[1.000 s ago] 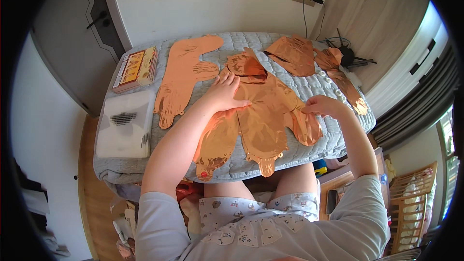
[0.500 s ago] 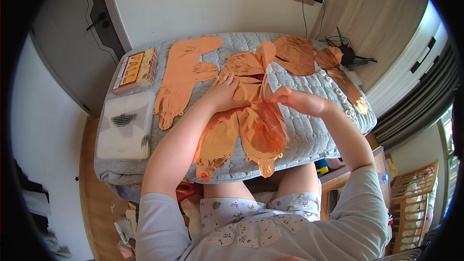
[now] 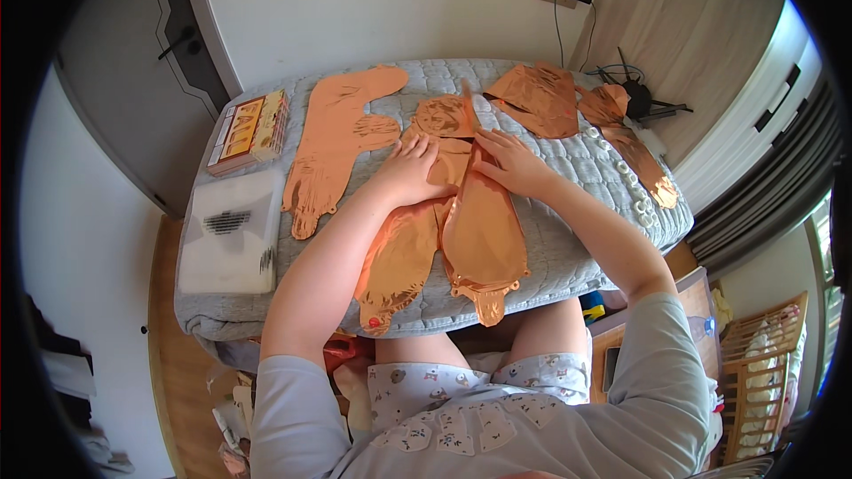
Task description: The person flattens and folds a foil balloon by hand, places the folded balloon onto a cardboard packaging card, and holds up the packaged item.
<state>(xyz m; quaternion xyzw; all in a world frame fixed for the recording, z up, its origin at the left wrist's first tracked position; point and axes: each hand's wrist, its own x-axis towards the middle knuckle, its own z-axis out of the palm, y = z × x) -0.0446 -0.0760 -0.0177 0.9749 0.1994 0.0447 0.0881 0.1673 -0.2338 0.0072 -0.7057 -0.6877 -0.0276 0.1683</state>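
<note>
A copper-coloured foil balloon (image 3: pixel 484 235), flat and creased, lies in the middle of the bed, its two lower lobes pointing toward me. My left hand (image 3: pixel 414 170) rests flat on its left side, fingers stretched out and pointing away. On the opposite side my right hand (image 3: pixel 515 164) lies with fingers extended over a folded edge, pressing it down. Part of the balloon's middle is hidden under both hands. To the left lies a second flat foil balloon (image 3: pixel 333 137), shaped like the letter F. Another copper foil balloon (image 3: pixel 537 102) lies folded or crumpled beyond my right hand.
A quilted grey cover (image 3: pixel 568 244) spreads over the bed. At left are a patterned box (image 3: pixel 250 129) and a whitish translucent flat case (image 3: pixel 232 231). Small white rings (image 3: pixel 626 173) line the right, near a foil strip (image 3: pixel 648 164) and a black device with antennas (image 3: pixel 641 99).
My right hand has moved left and away from me, onto the balloon. The raised right flap has come down flat, covering the inner folds. My left hand stays in place.
</note>
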